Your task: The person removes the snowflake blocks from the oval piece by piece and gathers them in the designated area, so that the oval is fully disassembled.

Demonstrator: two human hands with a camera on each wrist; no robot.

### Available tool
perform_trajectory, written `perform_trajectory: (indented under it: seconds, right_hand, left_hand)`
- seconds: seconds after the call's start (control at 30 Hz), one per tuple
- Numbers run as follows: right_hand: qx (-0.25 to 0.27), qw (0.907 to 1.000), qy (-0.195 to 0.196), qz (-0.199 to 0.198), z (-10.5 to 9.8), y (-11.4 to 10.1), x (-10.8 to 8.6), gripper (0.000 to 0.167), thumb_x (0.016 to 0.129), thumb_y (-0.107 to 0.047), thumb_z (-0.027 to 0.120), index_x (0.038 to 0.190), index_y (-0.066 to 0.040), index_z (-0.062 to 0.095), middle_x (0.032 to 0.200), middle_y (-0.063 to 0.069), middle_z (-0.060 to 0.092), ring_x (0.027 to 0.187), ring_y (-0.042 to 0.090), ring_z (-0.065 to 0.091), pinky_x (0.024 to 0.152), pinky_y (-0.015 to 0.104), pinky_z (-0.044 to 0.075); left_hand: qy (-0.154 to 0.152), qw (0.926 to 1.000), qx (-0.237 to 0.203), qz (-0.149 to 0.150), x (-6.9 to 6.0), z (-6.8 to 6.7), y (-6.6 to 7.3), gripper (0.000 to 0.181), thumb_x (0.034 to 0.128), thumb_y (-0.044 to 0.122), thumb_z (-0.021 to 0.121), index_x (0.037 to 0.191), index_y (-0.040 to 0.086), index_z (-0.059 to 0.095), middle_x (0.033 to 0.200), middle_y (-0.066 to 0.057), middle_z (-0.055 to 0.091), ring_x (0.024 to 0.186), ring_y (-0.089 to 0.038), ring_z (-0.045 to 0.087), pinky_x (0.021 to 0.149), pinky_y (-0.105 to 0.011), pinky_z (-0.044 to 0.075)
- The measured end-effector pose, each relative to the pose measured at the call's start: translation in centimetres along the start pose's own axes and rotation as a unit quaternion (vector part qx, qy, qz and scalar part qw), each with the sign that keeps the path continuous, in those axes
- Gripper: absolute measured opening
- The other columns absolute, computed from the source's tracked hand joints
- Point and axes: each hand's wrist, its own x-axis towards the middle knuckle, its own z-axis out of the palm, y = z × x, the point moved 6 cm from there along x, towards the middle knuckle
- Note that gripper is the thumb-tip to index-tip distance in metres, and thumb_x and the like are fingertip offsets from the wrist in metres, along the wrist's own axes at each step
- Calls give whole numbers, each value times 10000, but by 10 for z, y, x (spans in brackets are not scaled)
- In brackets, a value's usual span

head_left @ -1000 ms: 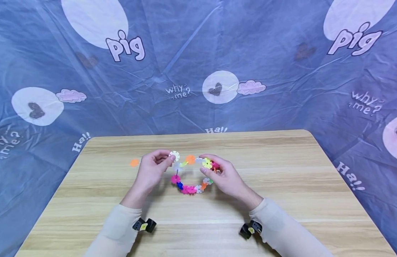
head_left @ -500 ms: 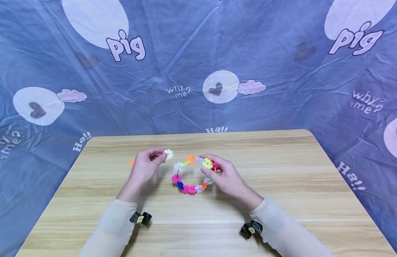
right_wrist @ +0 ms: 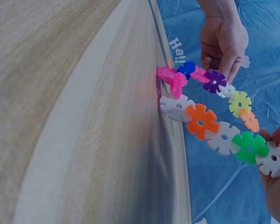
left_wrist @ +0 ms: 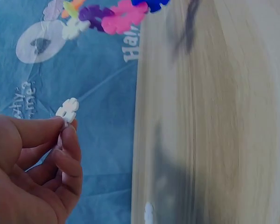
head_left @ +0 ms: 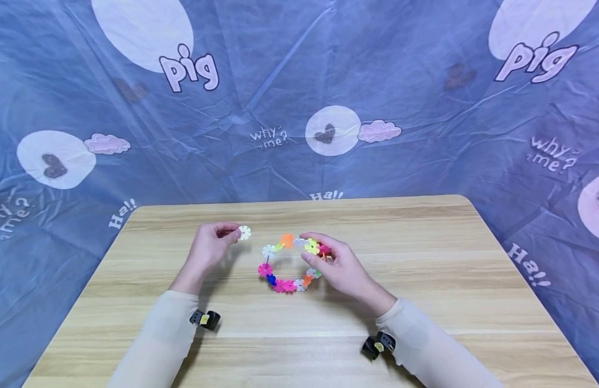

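Ring of linked flower discs (head_left: 289, 286) looks mostly built, held above table (head_left: 299, 334) in R hand's (head_left: 335, 261) curled fingers; can't tell if loop's closed there. L hand (head_left: 209, 248) pinches 1 white disc (head_left: 245, 233), apart, prob. left to join.

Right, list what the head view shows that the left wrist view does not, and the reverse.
Only the head view shows the right hand, the black camera at the left cuff, the "pig" lettering and most of the loop of flower pieces.

Only the left wrist view shows the petals of the purple piece, and a small pale object at the bottom edge, too unclear to name.

Both show the left hand pinching a white piece, the wooden tabletop, the blue backdrop and a stretch of the loop.
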Motion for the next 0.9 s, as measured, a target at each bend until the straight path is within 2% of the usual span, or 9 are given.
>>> perform_trajectory:
  seconds: [0.13,0.23,0.37,0.53,0.63,0.73,0.9]
  right_hand:
    - [-8,10000,7,1,0,0,1,463,1035,-174,726,1478,-77,632,763,-8,521,554,32,408,490,224,398]
    - [34,10000,-5,15,1,0,1,462,1036,-178,727,1476,-73,632,768,-2,530,527,27,386,474,222,385]
    - [55,10000,-18,31,2,-1,1,458,1036,-177,727,1473,-73,636,785,13,542,527,30,386,475,221,380]
    - [-3,10000,-8,35,2,-2,2,458,1034,-175,728,1472,-72,638,784,19,540,544,35,402,488,216,388]
    - [-14,10000,5,34,2,-3,2,453,1033,-175,729,1469,-87,644,801,16,543,543,33,403,486,215,392]
    - [7,10000,-15,31,2,-3,2,458,1033,-174,730,1472,-81,640,775,7,536,537,29,399,481,215,389]
    - [43,10000,-63,53,3,-4,2,468,1035,-172,729,1476,-51,629,716,-18,511,531,30,392,477,215,377]
  left_hand:
    - [55,10000,40,21,4,-3,-4,266,1028,126,722,1255,-7,763,1151,-195,790,951,-185,720,837,-237,535]
    - [52,9999,95,-4,6,-4,-8,255,1026,124,725,1235,-14,768,1165,-204,789,983,-223,720,853,-253,528]
    - [-52,9998,110,-187,9,-6,-15,267,1030,143,721,1249,-5,760,1210,-209,771,1037,-268,703,875,-271,525]
    - [-183,9984,-4,-543,12,-9,-24,273,1033,143,714,1272,13,741,1135,-154,745,843,-215,657,693,-278,558]
    - [-181,9983,-28,-555,15,-9,-28,251,1022,115,722,1237,-11,752,1056,-132,750,731,-186,633,601,-270,539]
    - [-108,9987,103,-496,18,-9,-32,228,1004,99,736,1186,-33,772,1025,-139,768,749,-178,631,615,-247,516]
    - [-72,9980,344,-524,21,-10,-37,220,995,99,742,1172,-25,780,1081,-168,769,879,-199,633,713,-256,514]
